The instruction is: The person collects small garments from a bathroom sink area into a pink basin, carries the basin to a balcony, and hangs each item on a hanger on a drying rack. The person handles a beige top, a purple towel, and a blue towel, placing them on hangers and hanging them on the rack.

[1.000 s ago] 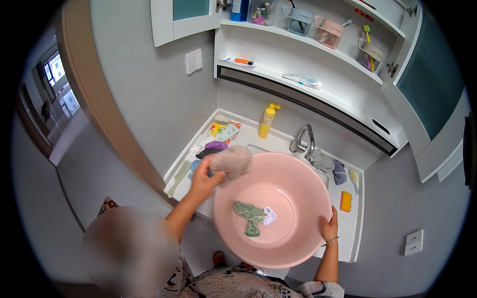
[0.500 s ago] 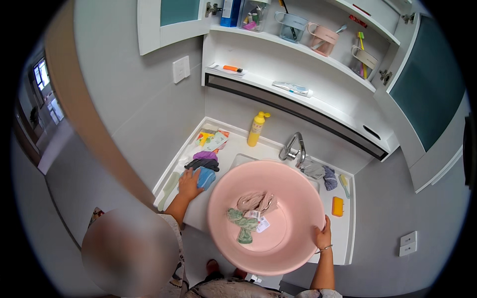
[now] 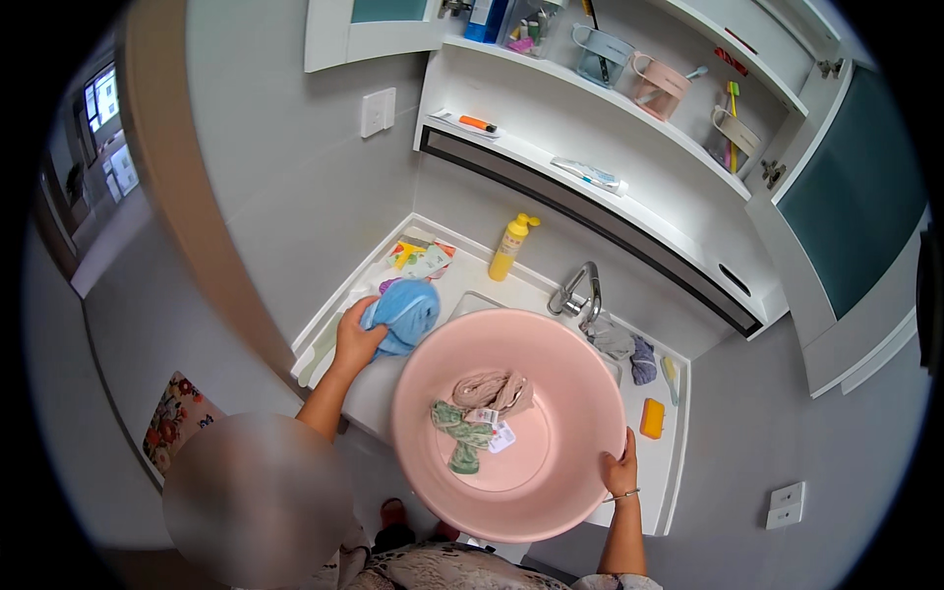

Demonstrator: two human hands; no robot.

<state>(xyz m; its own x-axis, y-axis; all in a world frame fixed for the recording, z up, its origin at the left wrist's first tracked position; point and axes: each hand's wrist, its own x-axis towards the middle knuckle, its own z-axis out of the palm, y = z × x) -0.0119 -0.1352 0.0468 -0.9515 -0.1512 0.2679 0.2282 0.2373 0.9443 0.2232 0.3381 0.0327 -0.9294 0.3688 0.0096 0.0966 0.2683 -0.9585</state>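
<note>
A blue cloth [image 3: 405, 313], bunched up and raised off the counter, is gripped by my left hand [image 3: 360, 336] beside the basin. On the other side, my right hand [image 3: 620, 472] is closed round the right rim of a large pink basin [image 3: 570, 393]. Inside the basin lie a dusty-pink knotted cloth [image 3: 495, 391] and a green patterned cloth [image 3: 462, 433], with white tags [image 3: 501, 436] by them. Behind the blue cloth, a purple cloth [image 3: 387, 285] shows only in a small part.
Beyond the basin stand a chrome faucet [image 3: 577, 295] and a yellow bottle [image 3: 511, 248]. Grey and blue-grey cloths [image 3: 642, 361], a brush [image 3: 671, 379] and an orange-yellow sponge [image 3: 651, 418] lie on the right counter. A pale green brush [image 3: 317, 354] lies left. Open cabinet doors [image 3: 851, 197] hang above.
My left hand has taken up the blue cloth from the counter and lifted it, so that it now looks larger and covers the dark cloth. My right hand stays on the basin's rim.
</note>
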